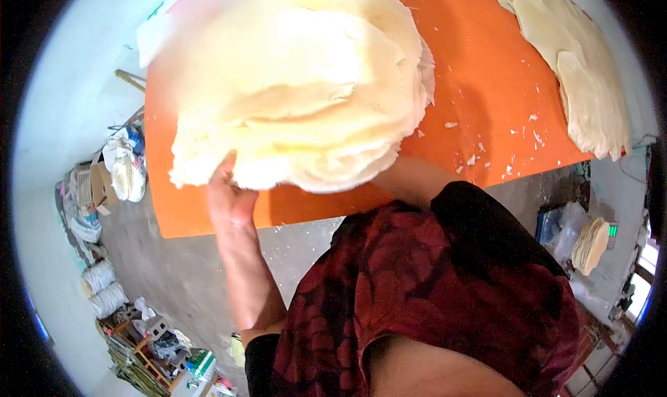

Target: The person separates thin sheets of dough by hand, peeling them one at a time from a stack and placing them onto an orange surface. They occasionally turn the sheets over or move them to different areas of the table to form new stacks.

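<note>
A large round stack of thin, cream-coloured flatbreads (299,112) with ragged edges spreads over the orange table (486,119). Bright light washes out its upper part. At the stack's near left edge, my left hand (231,194) grips it, thumb on top and fingers tucked underneath. My right forearm reaches in below the near right edge. The stack covers my right hand, so its fingers are hidden.
More folded flatbreads (580,77) lie along the table's right side. Pale crumbs (472,159) dot the orange top. Bags and a cardboard box (104,185) stand at the left wall, with white rolls (104,289) below. Another flatbread stack (590,246) is at the far right.
</note>
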{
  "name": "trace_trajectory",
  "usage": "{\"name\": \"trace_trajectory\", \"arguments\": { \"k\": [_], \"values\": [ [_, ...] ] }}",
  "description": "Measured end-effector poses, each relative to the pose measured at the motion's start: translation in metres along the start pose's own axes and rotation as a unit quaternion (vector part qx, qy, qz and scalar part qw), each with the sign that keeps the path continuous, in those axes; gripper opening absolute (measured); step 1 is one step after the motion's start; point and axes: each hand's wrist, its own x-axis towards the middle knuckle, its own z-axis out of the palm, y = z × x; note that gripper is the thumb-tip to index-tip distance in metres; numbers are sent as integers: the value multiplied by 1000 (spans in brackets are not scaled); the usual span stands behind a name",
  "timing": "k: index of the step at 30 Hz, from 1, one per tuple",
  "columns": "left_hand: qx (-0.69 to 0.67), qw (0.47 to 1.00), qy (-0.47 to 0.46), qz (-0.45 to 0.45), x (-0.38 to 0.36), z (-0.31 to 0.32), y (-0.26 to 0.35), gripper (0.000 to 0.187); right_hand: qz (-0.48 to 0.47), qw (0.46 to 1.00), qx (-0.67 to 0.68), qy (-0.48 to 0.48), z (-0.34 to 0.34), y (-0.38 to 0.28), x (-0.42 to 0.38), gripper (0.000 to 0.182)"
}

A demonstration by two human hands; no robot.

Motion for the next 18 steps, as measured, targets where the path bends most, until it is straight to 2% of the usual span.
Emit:
{"name": "trace_trajectory", "arguments": {
  "k": [3, 8, 9, 10, 13, 18],
  "values": [
    [6, 1000, 26, 8, -17, -22, -20, 44, 5, 998, -35, 59, -10, -2, -11, 45],
    [-101, 992, -69, 40, 2, -61, -49, 49, 3, 992, -74, 102, -13, 0, -19, 46],
    [-129, 986, -96, 49, 5, -60, -49, 49, 1, 991, -80, 107, -12, 0, -20, 46],
    [-118, 990, -55, 58, 5, -55, -46, 43, 1, 990, -83, 112, -11, 0, -21, 46],
    [-51, 995, -76, 47, 8, -50, -35, 37, -5, 988, -100, 117, -9, 0, -21, 46],
    [-34, 995, -84, 52, 4, -18, -14, 32, -15, 987, -100, 126, -12, -5, -23, 47]
  ]
}}
